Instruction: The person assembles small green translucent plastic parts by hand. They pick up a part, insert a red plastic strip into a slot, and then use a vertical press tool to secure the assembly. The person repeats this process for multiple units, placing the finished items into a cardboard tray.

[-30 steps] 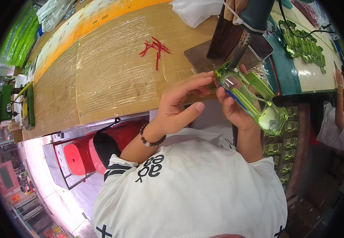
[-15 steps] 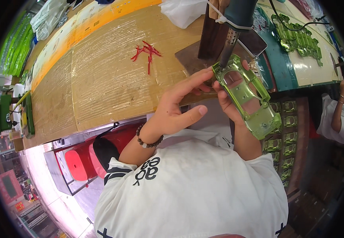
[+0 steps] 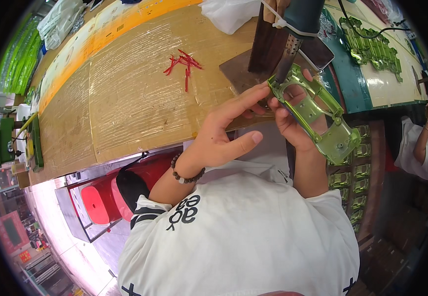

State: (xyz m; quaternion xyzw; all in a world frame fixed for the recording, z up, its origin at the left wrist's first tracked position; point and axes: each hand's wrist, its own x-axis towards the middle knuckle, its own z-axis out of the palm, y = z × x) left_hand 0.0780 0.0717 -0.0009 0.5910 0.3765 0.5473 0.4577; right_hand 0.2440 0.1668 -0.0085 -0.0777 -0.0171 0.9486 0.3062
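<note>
My right hand (image 3: pixel 295 129) grips a translucent green toy car body shell (image 3: pixel 316 115) from below and behind, its fingers partly showing through the openings. The shell's far end is at the tip of a hot-air gun (image 3: pixel 290 53), whose perforated metal barrel points down at it. White cable ties fasten the gun to a dark upright post (image 3: pixel 262 42). My left hand (image 3: pixel 221 134) has its thumb stretched apart, and its fingertips reach the shell's far left edge. Some left fingertips are hidden behind the shell.
Thin red strips (image 3: pixel 183 64) lie on the cardboard-covered table (image 3: pixel 130 93). A phone (image 3: pixel 317 55) lies behind the gun. More green shells are on the right-hand table (image 3: pixel 372 49) and in a tray (image 3: pixel 361 172) below. Another person's arm (image 3: pixel 425 135) shows at far right.
The shell's near end has swung right and slightly away from me, with my right hand moving with it. My left hand has shifted slightly right.
</note>
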